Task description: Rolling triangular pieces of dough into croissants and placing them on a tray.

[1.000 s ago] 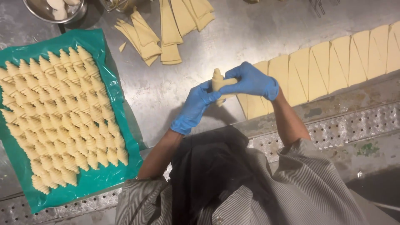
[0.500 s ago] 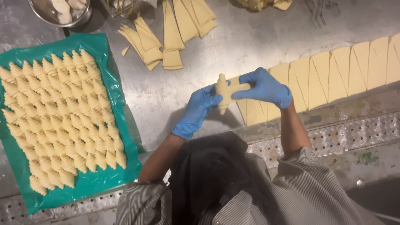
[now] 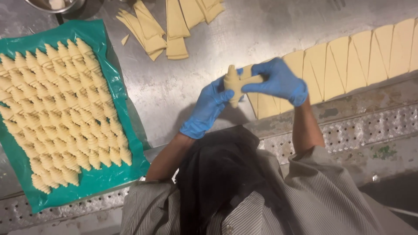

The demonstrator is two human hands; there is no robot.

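Note:
Both my hands wear blue gloves and are raised over the steel table (image 3: 191, 82). My left hand (image 3: 208, 109) and my right hand (image 3: 278, 81) together pinch a pale, partly rolled dough piece (image 3: 233, 82), with its ends sticking out above and below my fingers. Just beyond my right hand lies a row of cut dough triangles (image 3: 352, 61) side by side. At the left, a tray lined with green plastic (image 3: 93, 180) carries several rows of shaped, rolled croissants (image 3: 61, 113).
A loose pile of dough strips (image 3: 170, 26) lies at the far middle of the table. A metal bowl (image 3: 54, 4) sits at the top left edge. A perforated metal ledge (image 3: 370, 126) runs along the table's near side.
The dough piece in my hands has been rolled up further and lifted slightly to the right. My hands have shifted with it; the tray and the triangles have not moved.

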